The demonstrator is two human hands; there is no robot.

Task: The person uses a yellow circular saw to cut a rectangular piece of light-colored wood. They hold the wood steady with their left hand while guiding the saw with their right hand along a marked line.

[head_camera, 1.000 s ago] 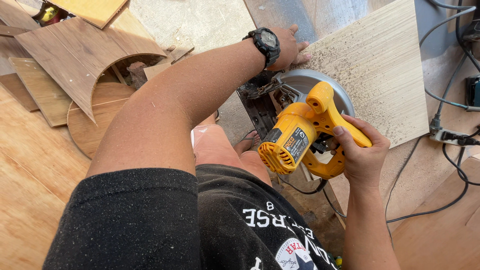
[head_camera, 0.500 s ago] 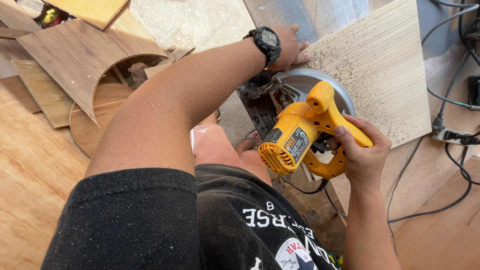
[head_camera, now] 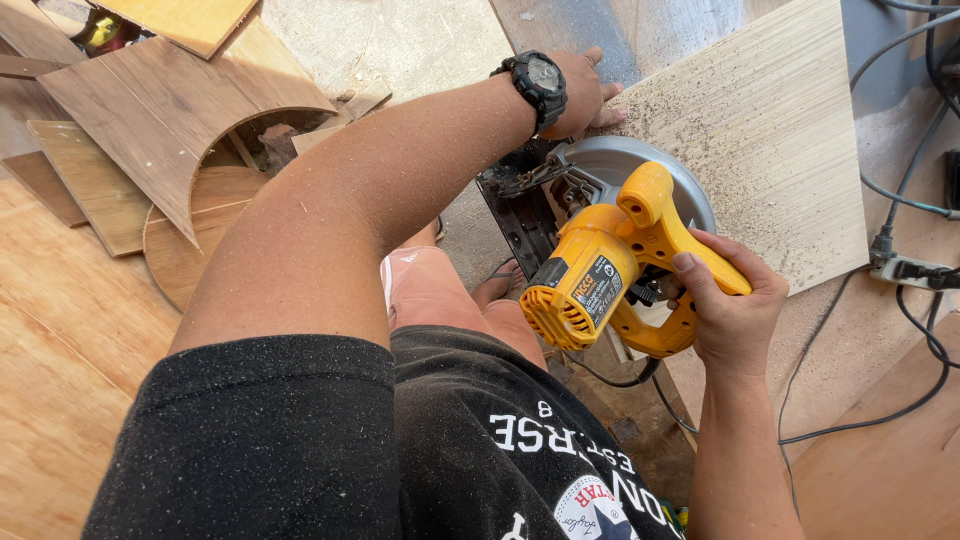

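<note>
My right hand (head_camera: 728,310) grips the rear handle of a yellow circular saw (head_camera: 610,265) with a grey blade guard. The saw rests on the near left corner of a pale plywood board (head_camera: 770,130) dusted with sawdust. My left hand (head_camera: 580,90), a black watch on its wrist, presses flat on the board's left edge just beyond the saw. My left forearm crosses the view from the lower left. My bent knee shows under the saw.
Curved and straight wood offcuts (head_camera: 160,130) lie at the upper left on a plywood floor (head_camera: 60,370). Dark power cables (head_camera: 900,190) and a plug strip (head_camera: 915,270) run along the right side. Concrete ground shows at the top.
The saw and my right hand have shifted slightly; the left hand stays pressed on the board.
</note>
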